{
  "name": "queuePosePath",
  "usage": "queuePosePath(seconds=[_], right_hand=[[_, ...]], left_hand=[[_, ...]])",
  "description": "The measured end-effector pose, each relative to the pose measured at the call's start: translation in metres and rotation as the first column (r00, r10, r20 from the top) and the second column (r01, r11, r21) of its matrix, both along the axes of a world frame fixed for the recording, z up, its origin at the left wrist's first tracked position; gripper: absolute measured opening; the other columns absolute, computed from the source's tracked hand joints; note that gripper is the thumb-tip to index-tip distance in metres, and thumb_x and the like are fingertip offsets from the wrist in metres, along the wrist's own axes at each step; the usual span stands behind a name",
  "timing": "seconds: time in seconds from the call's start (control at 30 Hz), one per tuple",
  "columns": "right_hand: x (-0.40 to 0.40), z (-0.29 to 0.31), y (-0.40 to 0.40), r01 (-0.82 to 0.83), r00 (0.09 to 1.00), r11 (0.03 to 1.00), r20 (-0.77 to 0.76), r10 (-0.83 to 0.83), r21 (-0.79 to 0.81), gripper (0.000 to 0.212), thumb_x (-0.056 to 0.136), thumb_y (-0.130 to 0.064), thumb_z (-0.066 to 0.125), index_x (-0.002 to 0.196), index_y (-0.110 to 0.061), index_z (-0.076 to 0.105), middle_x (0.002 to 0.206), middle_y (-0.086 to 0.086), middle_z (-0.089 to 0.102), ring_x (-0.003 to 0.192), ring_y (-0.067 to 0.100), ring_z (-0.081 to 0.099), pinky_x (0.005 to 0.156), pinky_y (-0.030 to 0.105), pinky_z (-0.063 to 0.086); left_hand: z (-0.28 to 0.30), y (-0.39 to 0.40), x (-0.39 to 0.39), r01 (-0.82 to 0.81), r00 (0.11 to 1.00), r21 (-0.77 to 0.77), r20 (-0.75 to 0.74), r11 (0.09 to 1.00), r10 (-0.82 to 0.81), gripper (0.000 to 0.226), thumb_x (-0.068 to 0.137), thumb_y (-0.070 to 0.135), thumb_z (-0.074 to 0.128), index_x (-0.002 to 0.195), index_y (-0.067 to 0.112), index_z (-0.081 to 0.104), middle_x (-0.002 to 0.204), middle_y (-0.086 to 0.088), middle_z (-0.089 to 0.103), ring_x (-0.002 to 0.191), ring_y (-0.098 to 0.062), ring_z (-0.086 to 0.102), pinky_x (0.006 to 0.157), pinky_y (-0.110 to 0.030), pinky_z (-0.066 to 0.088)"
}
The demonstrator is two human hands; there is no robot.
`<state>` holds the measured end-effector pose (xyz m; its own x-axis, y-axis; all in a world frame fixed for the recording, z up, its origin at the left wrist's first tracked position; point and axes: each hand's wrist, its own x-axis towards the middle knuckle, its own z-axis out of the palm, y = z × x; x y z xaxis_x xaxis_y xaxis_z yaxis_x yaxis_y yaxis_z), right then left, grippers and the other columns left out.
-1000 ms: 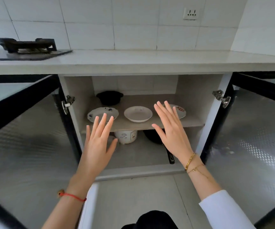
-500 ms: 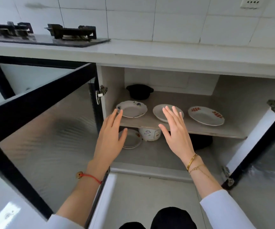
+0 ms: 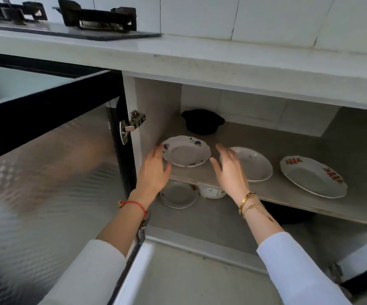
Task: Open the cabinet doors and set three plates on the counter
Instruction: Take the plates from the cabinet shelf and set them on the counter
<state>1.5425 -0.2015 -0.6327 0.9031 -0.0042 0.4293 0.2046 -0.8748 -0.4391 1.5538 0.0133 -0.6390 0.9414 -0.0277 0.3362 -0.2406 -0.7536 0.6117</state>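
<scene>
Both cabinet doors stand open; the left door (image 3: pixel 46 168) has a black frame and rippled glass. Three plates lie on the upper shelf (image 3: pixel 277 190): a flowered plate (image 3: pixel 186 154) at the left, a plain white dish (image 3: pixel 256 164) in the middle, a red-patterned plate (image 3: pixel 312 176) at the right. My left hand (image 3: pixel 154 172) is open at the left rim of the flowered plate, fingertips near or touching it. My right hand (image 3: pixel 230 170) is open just right of that plate, partly covering the white dish. The white counter (image 3: pixel 222 60) runs above.
A black pot (image 3: pixel 202 122) sits at the back of the shelf. Below it are a stack of small plates (image 3: pixel 178 195), a patterned bowl (image 3: pixel 211 192) and a dark pan. A gas hob (image 3: pixel 94 20) sits on the counter at the left. The right door's corner (image 3: pixel 363 271) is at lower right.
The view has swung left and closer to the cabinet. Both hands have reached forward and now flank the flowered plate on the upper shelf.
</scene>
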Motion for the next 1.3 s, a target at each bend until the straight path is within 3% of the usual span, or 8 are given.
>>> queuePosePath(seconds=[0.33, 0.53, 0.67, 0.8, 0.93, 1.1, 1.23, 1.3], right_hand=[[0.086, -0.039, 0.011, 0.067, 0.972, 0.998, -0.228, -0.062, 0.015, 0.05, 0.102, -0.024, 0.042, 0.147, -0.004, 0.032, 0.139, 0.021, 0.047, 0.127, 0.036, 0.048, 0.106, 0.045, 0.04], [0.103, -0.061, 0.013, 0.112, 0.948, 0.987, -0.31, -0.072, 0.112, 0.054, 0.102, -0.019, 0.04, 0.147, 0.007, 0.025, 0.151, 0.023, 0.035, 0.139, 0.034, 0.037, 0.114, 0.034, 0.027], [0.108, -0.071, 0.011, 0.152, 0.953, 0.954, -0.293, -0.073, 0.259, 0.042, 0.101, -0.016, 0.042, 0.136, 0.006, 0.038, 0.137, 0.025, 0.05, 0.127, 0.037, 0.049, 0.103, 0.034, 0.036], [0.11, -0.073, 0.009, 0.132, 0.957, 0.924, -0.291, -0.023, 0.36, 0.036, 0.101, -0.014, 0.042, 0.135, -0.001, 0.043, 0.13, 0.02, 0.056, 0.123, 0.036, 0.052, 0.101, 0.034, 0.04], [0.109, -0.071, 0.009, 0.106, 0.955, 0.92, -0.295, 0.011, 0.377, 0.039, 0.101, -0.013, 0.042, 0.139, -0.005, 0.042, 0.132, 0.016, 0.058, 0.123, 0.032, 0.053, 0.093, 0.021, 0.036], [0.1, -0.069, 0.008, 0.097, 0.961, 0.928, -0.276, 0.006, 0.359, 0.038, 0.099, -0.007, 0.044, 0.137, -0.003, 0.045, 0.13, 0.018, 0.059, 0.122, 0.034, 0.054, 0.099, 0.028, 0.04], [0.082, -0.07, 0.009, 0.077, 0.981, 0.93, -0.196, -0.005, 0.36, 0.036, 0.096, -0.003, 0.047, 0.132, -0.002, 0.052, 0.126, 0.016, 0.063, 0.12, 0.031, 0.057, 0.094, 0.02, 0.039], [0.07, -0.069, 0.009, 0.068, 0.989, 0.927, -0.146, -0.014, 0.369, 0.034, 0.094, -0.002, 0.048, 0.127, -0.002, 0.055, 0.119, 0.016, 0.066, 0.114, 0.031, 0.06, 0.092, 0.022, 0.041]], left_hand=[[-0.034, -0.005, 0.091, -0.016, 0.976, -0.007, -0.219, 1.0, 0.014, 0.052, 0.097, 0.02, 0.051, 0.144, 0.002, 0.036, 0.143, -0.023, 0.043, 0.134, -0.038, 0.038, 0.111, -0.041, 0.033], [-0.057, 0.001, 0.114, -0.046, 0.968, 0.04, -0.245, 0.998, 0.055, 0.047, 0.097, 0.02, 0.051, 0.138, -0.002, 0.043, 0.141, -0.023, 0.046, 0.134, -0.037, 0.037, 0.112, -0.039, 0.029], [-0.062, 0.002, 0.121, -0.045, 0.969, -0.009, -0.244, 0.999, 0.042, 0.045, 0.097, 0.018, 0.05, 0.136, -0.003, 0.045, 0.139, -0.023, 0.048, 0.132, -0.036, 0.039, 0.11, -0.035, 0.03], [-0.064, 0.0, 0.125, -0.031, 0.967, -0.058, -0.256, 0.998, 0.015, 0.044, 0.097, 0.015, 0.049, 0.139, 0.003, 0.043, 0.139, -0.019, 0.049, 0.13, -0.035, 0.042, 0.107, -0.036, 0.035], [-0.064, -0.006, 0.123, -0.044, 0.968, -0.09, -0.249, 0.995, 0.02, 0.043, 0.097, 0.009, 0.046, 0.14, 0.003, 0.042, 0.137, -0.021, 0.049, 0.126, -0.035, 0.045, 0.103, -0.033, 0.035], [-0.062, -0.011, 0.111, -0.058, 0.972, -0.142, -0.236, 0.988, 0.023, 0.042, 0.097, 0.004, 0.043, 0.139, 0.002, 0.043, 0.135, -0.022, 0.049, 0.125, -0.036, 0.045, 0.102, -0.032, 0.036], [-0.058, -0.012, 0.09, -0.04, 0.983, -0.193, -0.182, 0.98, 0.004, 0.044, 0.096, 0.001, 0.043, 0.139, 0.003, 0.043, 0.136, -0.02, 0.049, 0.124, -0.033, 0.048, 0.103, -0.028, 0.036], [-0.055, -0.013, 0.077, -0.043, 0.985, -0.248, -0.17, 0.968, 0.0, 0.044, 0.096, 0.001, 0.043, 0.14, 0.002, 0.041, 0.137, -0.02, 0.048, 0.124, -0.032, 0.048, 0.107, -0.028, 0.036]])
